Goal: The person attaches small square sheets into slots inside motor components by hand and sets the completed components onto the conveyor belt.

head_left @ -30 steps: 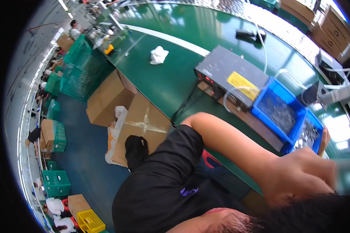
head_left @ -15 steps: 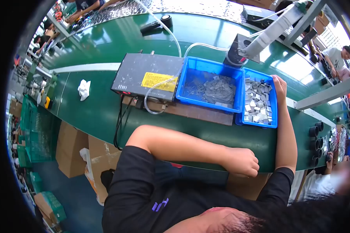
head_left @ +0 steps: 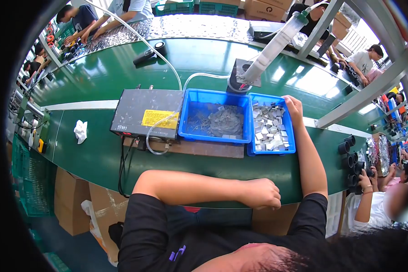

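Observation:
My left hand point(head_left: 262, 193) is curled into a loose fist at the front edge of the green table, with the forearm lying across in front of me; nothing shows between its fingers. My right hand point(head_left: 294, 110) is at the far right corner of the smaller blue bin point(head_left: 293, 146), its fingers bent over the rim. Small silvery metal pieces point(head_left: 271, 129) fill that bin. Against its left side stands a larger blue bin point(head_left: 213, 137) holding dark grey thin pieces point(head_left: 224, 121). A grey control box point(head_left: 140, 106) with a yellow label is left of both.
A black round fixture point(head_left: 238, 81) under a pale duct point(head_left: 276, 45) stands behind the bins. White crumpled tissue point(head_left: 80, 131) lies at left. Black cylinders point(head_left: 347, 161) and a co-worker point(head_left: 371, 204) are at right. Other people sit across the table. Cartons point(head_left: 70, 199) stand below left.
The view has swung right and levelled, so the bins now appear nearer the centre. My left hand, earlier raised near my face, is lowered to the table edge; my right hand stays at the bin.

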`<action>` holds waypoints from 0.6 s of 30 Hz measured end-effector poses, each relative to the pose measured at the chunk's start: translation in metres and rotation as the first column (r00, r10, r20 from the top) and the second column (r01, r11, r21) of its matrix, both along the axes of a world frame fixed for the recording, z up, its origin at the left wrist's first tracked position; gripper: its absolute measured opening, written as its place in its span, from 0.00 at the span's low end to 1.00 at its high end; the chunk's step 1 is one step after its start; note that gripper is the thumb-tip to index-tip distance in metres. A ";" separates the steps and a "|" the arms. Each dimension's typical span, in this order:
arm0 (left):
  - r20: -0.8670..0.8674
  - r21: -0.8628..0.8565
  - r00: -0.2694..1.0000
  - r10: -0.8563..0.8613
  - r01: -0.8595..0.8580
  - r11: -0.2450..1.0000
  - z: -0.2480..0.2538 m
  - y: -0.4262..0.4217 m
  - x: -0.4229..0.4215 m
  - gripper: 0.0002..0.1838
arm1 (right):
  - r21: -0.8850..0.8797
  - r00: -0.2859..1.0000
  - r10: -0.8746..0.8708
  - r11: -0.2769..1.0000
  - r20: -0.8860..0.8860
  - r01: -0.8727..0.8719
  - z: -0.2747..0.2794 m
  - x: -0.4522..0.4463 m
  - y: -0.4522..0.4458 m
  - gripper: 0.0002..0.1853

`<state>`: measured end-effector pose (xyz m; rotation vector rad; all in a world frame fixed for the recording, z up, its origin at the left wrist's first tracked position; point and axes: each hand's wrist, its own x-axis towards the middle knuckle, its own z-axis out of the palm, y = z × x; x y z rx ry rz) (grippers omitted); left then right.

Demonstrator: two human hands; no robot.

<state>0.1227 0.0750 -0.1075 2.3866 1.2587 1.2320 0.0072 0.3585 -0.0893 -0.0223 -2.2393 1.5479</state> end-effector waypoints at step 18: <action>0.000 -0.058 1.000 0.019 -0.019 0.998 0.008 -0.002 -0.003 0.30 | -0.009 1.000 -0.015 1.000 -0.007 0.015 0.008 -0.004 -0.002 0.18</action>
